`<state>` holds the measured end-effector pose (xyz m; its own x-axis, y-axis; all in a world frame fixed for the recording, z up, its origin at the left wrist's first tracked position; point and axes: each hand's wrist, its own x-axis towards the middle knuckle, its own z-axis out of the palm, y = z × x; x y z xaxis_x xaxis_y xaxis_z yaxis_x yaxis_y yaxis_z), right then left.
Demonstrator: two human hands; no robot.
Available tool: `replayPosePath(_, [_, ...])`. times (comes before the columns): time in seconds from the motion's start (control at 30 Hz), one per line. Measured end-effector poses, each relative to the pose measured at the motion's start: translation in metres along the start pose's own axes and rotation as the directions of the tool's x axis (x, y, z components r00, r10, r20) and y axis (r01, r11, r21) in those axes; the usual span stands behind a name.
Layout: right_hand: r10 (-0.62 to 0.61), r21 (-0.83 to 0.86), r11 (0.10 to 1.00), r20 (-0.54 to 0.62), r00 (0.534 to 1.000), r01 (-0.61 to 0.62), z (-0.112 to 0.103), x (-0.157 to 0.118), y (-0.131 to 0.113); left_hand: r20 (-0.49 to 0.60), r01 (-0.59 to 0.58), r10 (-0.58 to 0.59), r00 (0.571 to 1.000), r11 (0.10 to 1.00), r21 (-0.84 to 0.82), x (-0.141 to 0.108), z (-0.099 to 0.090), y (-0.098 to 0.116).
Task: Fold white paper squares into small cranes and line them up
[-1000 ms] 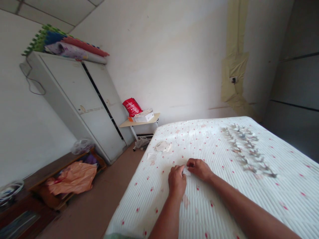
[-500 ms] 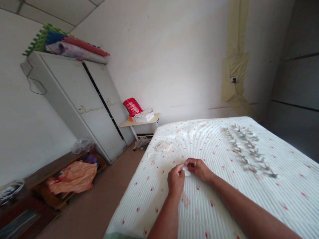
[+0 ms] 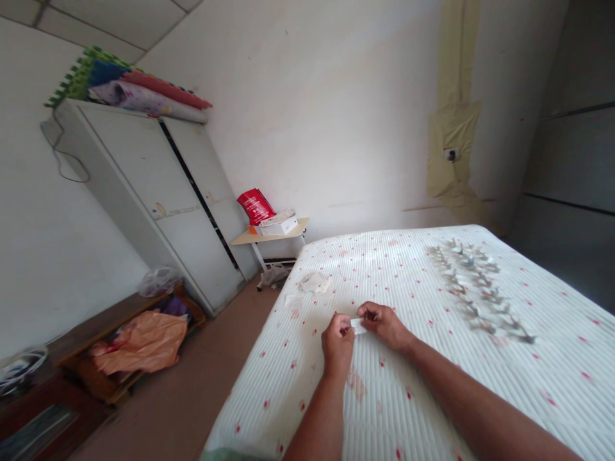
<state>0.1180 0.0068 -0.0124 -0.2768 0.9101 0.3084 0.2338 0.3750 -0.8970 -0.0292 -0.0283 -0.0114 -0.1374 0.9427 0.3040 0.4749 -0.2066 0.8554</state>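
A small folded piece of printed paper (image 3: 357, 326) is stretched between my two hands, just above the bed. My left hand (image 3: 337, 340) pinches its left end between thumb and fingers. At the other end my right hand (image 3: 383, 324) grips it with bent fingers. Its folds are too small to make out. Beyond my hands, toward the left edge, lies a stack of paper pieces (image 3: 316, 282), with a single paper sheet (image 3: 293, 301) nearer me. To the right stand several small folded paper figures, which look like paper cranes (image 3: 480, 288), in rows.
The bed (image 3: 403, 397) has a white ribbed cover with red spots. Past its far left corner stands a small table (image 3: 245, 239) with a red bag (image 3: 256, 206) and a white box (image 3: 281, 224). A grey cabinet (image 3: 144, 173) and an orange plastic bag (image 3: 139, 342) are at left.
My hands have drawn slightly apart, and more of the paper shows between them. The other things stay where they were.
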Motion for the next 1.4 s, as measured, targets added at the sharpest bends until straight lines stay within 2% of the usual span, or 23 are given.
replayPosePath(0.4, [-0.080,-0.074,0.994,0.020,0.997,0.081,0.0003,-0.0011,-0.0048,0.047,-0.031,0.032,0.998,0.999,-0.016,-0.0002,0.0007,-0.0002])
replayPosePath(0.67, [-0.051,-0.051,0.997,0.056,0.997,0.054,0.0014,-0.0026,-0.0023,0.060,-0.041,0.047,0.997,0.994,-0.102,-0.0007,0.0016,-0.0028])
replayPosePath(0.97, [0.061,0.166,0.983,0.092,0.994,-0.076,-0.0011,-0.0001,-0.0025,0.098,-0.009,0.030,0.995,0.978,-0.207,-0.0009,-0.0003,0.0025])
replayPosePath(1.23, [0.100,0.151,0.982,0.081,0.992,-0.111,-0.0018,-0.0004,-0.0048,0.102,0.000,0.025,0.994,0.972,-0.236,-0.0006,0.0018,-0.0011])
replayPosePath(1.4, [0.097,0.150,0.983,0.092,0.991,-0.110,-0.0006,-0.0004,-0.0016,0.104,-0.023,0.042,0.994,0.984,-0.176,0.0001,0.0024,-0.0043])
